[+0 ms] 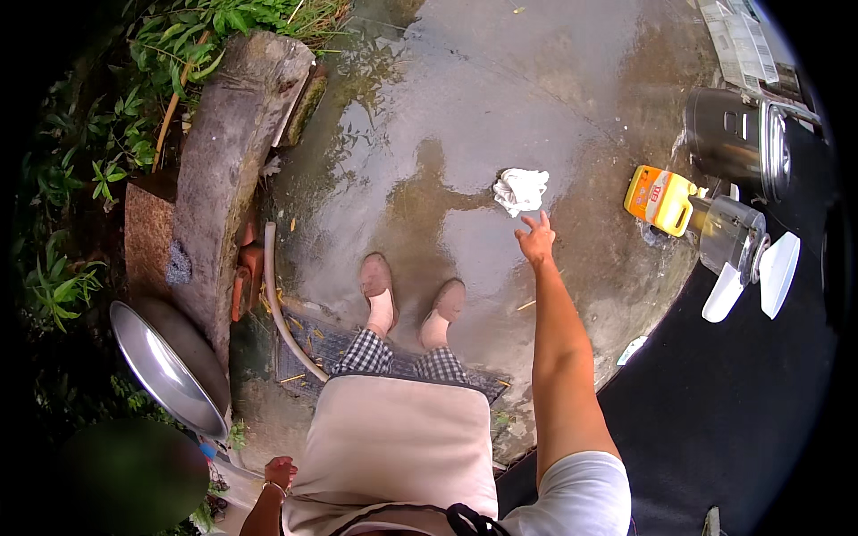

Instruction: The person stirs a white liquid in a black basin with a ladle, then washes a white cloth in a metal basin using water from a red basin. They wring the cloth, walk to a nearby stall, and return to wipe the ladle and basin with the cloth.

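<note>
My right hand (537,238) reaches out at arm's length over the wet concrete floor (469,120), fingers apart and holding nothing. Just beyond its fingertips is a crumpled white cloth (521,191); a gap shows between them. Whether the cloth rests on the floor or is in the air, I cannot tell. Low by my left hip, my left hand (281,471) has its fingers curled, with no object visible in it. A beige apron (402,435) covers my front, above checked trousers and brown shoes (377,275).
A steel basin (167,368) leans by a concrete slab (221,154) at left, near a pale hose (275,288). Plants grow beyond it. At right stand a yellow detergent jug (663,199), a clear container with white blade-like parts (730,234) and a metal bin (727,137).
</note>
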The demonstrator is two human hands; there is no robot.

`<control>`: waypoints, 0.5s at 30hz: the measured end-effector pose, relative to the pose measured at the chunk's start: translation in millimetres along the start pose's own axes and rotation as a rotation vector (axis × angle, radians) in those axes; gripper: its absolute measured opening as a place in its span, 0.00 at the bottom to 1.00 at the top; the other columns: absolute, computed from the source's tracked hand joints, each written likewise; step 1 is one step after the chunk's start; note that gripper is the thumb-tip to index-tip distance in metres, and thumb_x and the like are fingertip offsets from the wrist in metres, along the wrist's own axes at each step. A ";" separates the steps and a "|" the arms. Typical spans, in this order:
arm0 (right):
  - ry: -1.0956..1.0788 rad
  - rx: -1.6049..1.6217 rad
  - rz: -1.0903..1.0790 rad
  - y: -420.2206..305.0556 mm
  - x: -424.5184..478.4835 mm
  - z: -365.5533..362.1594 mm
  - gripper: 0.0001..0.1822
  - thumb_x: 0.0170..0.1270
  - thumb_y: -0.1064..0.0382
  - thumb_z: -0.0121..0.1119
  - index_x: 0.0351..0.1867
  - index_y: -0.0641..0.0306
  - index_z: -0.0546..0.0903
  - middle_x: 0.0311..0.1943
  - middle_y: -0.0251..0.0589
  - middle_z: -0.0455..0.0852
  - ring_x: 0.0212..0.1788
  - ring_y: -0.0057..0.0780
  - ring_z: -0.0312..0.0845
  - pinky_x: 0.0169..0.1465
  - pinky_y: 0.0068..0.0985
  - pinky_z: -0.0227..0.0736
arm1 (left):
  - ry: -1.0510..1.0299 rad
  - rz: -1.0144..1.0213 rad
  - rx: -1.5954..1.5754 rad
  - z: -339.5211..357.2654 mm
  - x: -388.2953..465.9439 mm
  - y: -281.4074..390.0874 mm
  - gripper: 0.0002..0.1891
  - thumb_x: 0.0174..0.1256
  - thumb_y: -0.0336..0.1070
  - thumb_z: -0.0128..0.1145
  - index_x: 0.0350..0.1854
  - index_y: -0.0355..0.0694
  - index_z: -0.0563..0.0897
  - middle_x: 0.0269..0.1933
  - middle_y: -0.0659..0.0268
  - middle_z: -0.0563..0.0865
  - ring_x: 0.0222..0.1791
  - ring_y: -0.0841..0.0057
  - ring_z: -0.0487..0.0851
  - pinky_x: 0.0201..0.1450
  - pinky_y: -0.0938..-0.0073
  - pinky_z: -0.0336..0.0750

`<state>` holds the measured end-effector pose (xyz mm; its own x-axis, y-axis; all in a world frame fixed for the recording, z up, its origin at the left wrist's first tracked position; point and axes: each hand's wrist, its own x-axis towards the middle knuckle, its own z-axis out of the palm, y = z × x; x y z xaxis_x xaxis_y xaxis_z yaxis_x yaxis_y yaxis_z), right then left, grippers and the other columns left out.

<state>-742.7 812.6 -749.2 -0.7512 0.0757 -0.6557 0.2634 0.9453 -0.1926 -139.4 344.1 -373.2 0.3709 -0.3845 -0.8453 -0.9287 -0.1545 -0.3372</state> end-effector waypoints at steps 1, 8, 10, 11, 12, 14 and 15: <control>-0.026 -0.079 0.003 -10.2 23.2 3.0 0.21 0.55 0.57 0.66 0.54 0.45 0.85 0.77 0.43 0.51 0.75 0.51 0.47 0.72 0.42 0.57 | 0.001 0.017 0.056 4.4 4.3 6.6 0.08 0.70 0.38 0.54 0.47 0.47 0.81 0.34 0.60 0.87 0.29 0.73 0.86 0.25 0.71 0.78; -0.151 -0.424 -0.075 -26.8 112.1 32.6 0.19 0.57 0.53 0.63 0.53 0.38 0.85 0.77 0.27 0.49 0.77 0.52 0.38 0.69 0.61 0.51 | 0.052 -0.179 -0.064 20.3 8.1 47.5 0.07 0.66 0.40 0.59 0.39 0.45 0.87 0.28 0.66 0.87 0.25 0.79 0.84 0.25 0.73 0.78; -0.005 -0.213 -0.204 -21.1 110.8 42.3 0.21 0.59 0.55 0.66 0.55 0.49 0.83 0.68 0.33 0.67 0.68 0.44 0.60 0.66 0.49 0.61 | 0.032 -0.208 -0.204 30.9 10.9 17.9 0.08 0.68 0.41 0.57 0.40 0.46 0.86 0.29 0.65 0.87 0.26 0.77 0.85 0.25 0.72 0.80; 0.025 0.117 -0.189 -5.0 101.8 40.2 0.19 0.60 0.56 0.66 0.54 0.52 0.83 0.65 0.32 0.71 0.65 0.40 0.64 0.65 0.47 0.64 | 0.003 -0.212 -0.259 34.6 17.8 5.0 0.08 0.69 0.41 0.57 0.41 0.46 0.85 0.30 0.64 0.87 0.27 0.76 0.86 0.25 0.71 0.80; 0.064 0.445 -0.165 15.1 91.5 36.0 0.18 0.61 0.57 0.66 0.53 0.54 0.84 0.61 0.32 0.75 0.61 0.35 0.68 0.63 0.44 0.66 | -0.091 -0.181 -0.281 32.6 22.1 -3.0 0.08 0.71 0.40 0.54 0.45 0.46 0.82 0.33 0.62 0.87 0.29 0.72 0.87 0.28 0.67 0.83; 0.080 0.959 0.018 -11.3 52.2 7.3 0.14 0.63 0.60 0.66 0.50 0.58 0.83 0.52 0.30 0.80 0.53 0.26 0.74 0.59 0.39 0.69 | -0.121 -0.198 -0.335 46.2 8.9 -16.5 0.09 0.71 0.40 0.54 0.47 0.46 0.81 0.35 0.60 0.87 0.31 0.70 0.88 0.30 0.65 0.84; 0.061 1.115 0.190 -42.5 22.7 -9.7 0.12 0.64 0.62 0.66 0.48 0.59 0.83 0.48 0.28 0.82 0.48 0.21 0.76 0.57 0.37 0.70 | -0.139 -0.209 -0.381 58.2 -0.5 -25.5 0.09 0.72 0.40 0.54 0.48 0.46 0.81 0.36 0.58 0.87 0.32 0.69 0.88 0.31 0.64 0.84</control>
<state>-776.9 777.2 -748.8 -0.6615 0.2324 -0.7130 0.7462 0.1088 -0.6568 -115.9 401.2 -388.3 0.5229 -0.1876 -0.8315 -0.7572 -0.5502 -0.3520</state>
